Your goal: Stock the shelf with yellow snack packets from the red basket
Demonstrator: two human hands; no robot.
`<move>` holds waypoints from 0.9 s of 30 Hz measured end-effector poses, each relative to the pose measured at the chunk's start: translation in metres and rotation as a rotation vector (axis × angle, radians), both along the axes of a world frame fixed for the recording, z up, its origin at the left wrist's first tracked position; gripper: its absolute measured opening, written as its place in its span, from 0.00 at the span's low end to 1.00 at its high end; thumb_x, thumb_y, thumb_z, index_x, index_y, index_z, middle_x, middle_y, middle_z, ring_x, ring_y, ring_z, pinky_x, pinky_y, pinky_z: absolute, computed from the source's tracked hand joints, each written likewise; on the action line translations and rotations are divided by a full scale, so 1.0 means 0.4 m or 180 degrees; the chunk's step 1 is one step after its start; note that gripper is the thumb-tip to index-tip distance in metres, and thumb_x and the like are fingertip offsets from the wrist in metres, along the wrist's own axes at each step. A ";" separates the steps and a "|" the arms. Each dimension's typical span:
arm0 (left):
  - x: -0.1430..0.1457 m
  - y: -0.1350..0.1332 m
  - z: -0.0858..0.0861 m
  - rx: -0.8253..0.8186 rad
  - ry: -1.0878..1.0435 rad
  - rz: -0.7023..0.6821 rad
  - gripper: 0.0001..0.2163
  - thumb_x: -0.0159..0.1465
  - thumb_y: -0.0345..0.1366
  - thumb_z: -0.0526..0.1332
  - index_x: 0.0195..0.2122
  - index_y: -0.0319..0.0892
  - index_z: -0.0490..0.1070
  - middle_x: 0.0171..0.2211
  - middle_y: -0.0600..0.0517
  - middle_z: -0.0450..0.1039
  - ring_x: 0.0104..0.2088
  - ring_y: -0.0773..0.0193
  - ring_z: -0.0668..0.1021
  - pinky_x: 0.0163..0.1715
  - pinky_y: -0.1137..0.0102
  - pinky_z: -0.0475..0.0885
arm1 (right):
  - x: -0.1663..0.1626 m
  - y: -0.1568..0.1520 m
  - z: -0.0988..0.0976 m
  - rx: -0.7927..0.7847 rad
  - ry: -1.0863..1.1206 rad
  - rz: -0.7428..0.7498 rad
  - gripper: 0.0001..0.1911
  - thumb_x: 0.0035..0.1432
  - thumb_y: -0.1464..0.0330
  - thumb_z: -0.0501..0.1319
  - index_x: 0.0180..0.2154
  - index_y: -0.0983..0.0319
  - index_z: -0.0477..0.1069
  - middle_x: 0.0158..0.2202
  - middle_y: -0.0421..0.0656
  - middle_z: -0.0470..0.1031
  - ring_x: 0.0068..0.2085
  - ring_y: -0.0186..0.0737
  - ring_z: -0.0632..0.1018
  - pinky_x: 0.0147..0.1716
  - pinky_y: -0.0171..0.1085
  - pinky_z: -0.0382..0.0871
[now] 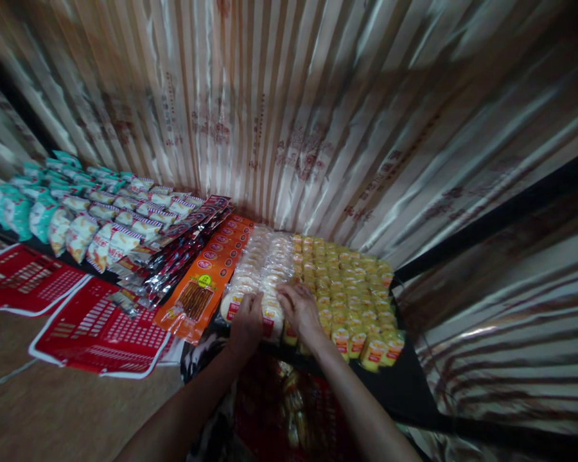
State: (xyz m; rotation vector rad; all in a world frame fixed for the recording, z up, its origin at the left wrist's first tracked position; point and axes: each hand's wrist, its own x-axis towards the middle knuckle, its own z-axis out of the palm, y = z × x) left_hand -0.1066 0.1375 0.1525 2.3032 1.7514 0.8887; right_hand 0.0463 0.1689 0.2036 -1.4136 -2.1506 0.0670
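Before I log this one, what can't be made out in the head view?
All in the head view:
Whether the left hand has a grip on the white packs: its back covers the contact.
Whether the right hand does: blur.
Outermost green bags: cut off by the left edge.
Small print on the yellow packs: tiny and blurred.
Goods below the shelf: dim and blurred.

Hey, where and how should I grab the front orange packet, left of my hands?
Probably pinch the orange packet by its near edge, coming from the front with your left hand, which is closer: the packet looks flat, that edge appears to jut past the shelf, and other orange packets crowd behind it.
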 end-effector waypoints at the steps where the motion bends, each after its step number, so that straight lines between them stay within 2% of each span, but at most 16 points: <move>1: 0.000 0.001 -0.001 0.0003 0.0039 -0.0005 0.18 0.64 0.23 0.48 0.55 0.31 0.61 0.42 0.45 0.68 0.45 0.60 0.71 0.48 0.66 0.69 | 0.002 0.003 0.001 0.0038 -0.0062 -0.0071 0.10 0.60 0.70 0.54 0.39 0.59 0.74 0.36 0.43 0.76 0.40 0.42 0.71 0.45 0.41 0.62; 5: 0.000 0.002 -0.003 0.0022 0.0149 -0.0009 0.19 0.63 0.22 0.49 0.55 0.34 0.61 0.43 0.45 0.68 0.46 0.60 0.71 0.48 0.66 0.70 | 0.002 0.015 0.005 0.0054 -0.0375 -0.0259 0.11 0.60 0.71 0.54 0.37 0.58 0.75 0.35 0.44 0.75 0.41 0.43 0.70 0.46 0.41 0.61; 10: 0.001 0.003 -0.002 -0.0078 0.0188 0.0068 0.19 0.63 0.23 0.49 0.55 0.36 0.62 0.43 0.45 0.68 0.45 0.61 0.72 0.46 0.67 0.71 | -0.009 0.021 0.019 -0.0133 -0.0564 -0.0486 0.10 0.59 0.70 0.56 0.41 0.59 0.75 0.36 0.45 0.75 0.43 0.45 0.69 0.47 0.41 0.60; 12: 0.002 0.002 0.000 -0.0057 0.0193 0.0053 0.19 0.63 0.23 0.50 0.55 0.36 0.62 0.44 0.45 0.68 0.46 0.61 0.72 0.46 0.67 0.71 | -0.013 0.024 0.026 -0.0164 -0.0614 -0.0527 0.09 0.58 0.70 0.57 0.38 0.59 0.75 0.36 0.45 0.74 0.43 0.45 0.69 0.47 0.42 0.60; 17: 0.000 -0.002 0.006 -0.0025 0.0160 0.0050 0.19 0.62 0.22 0.50 0.54 0.35 0.63 0.44 0.45 0.68 0.47 0.61 0.71 0.47 0.67 0.71 | -0.013 0.031 0.029 -0.0153 -0.0528 -0.0350 0.09 0.58 0.71 0.55 0.31 0.59 0.73 0.33 0.44 0.74 0.41 0.43 0.69 0.46 0.42 0.59; 22: 0.000 -0.002 0.009 0.0068 0.0156 0.0050 0.19 0.61 0.22 0.50 0.54 0.38 0.64 0.45 0.46 0.68 0.48 0.60 0.72 0.47 0.65 0.71 | -0.004 0.033 0.016 -0.0119 -0.0273 -0.0019 0.10 0.60 0.71 0.52 0.30 0.59 0.70 0.31 0.43 0.74 0.40 0.42 0.69 0.45 0.41 0.60; 27: 0.000 -0.007 0.016 0.0175 0.0129 0.0021 0.17 0.61 0.22 0.51 0.50 0.40 0.67 0.43 0.48 0.69 0.47 0.62 0.72 0.45 0.67 0.72 | 0.003 0.040 0.005 -0.0148 -0.0044 -0.0024 0.09 0.59 0.71 0.53 0.35 0.59 0.71 0.33 0.43 0.76 0.40 0.42 0.70 0.43 0.40 0.62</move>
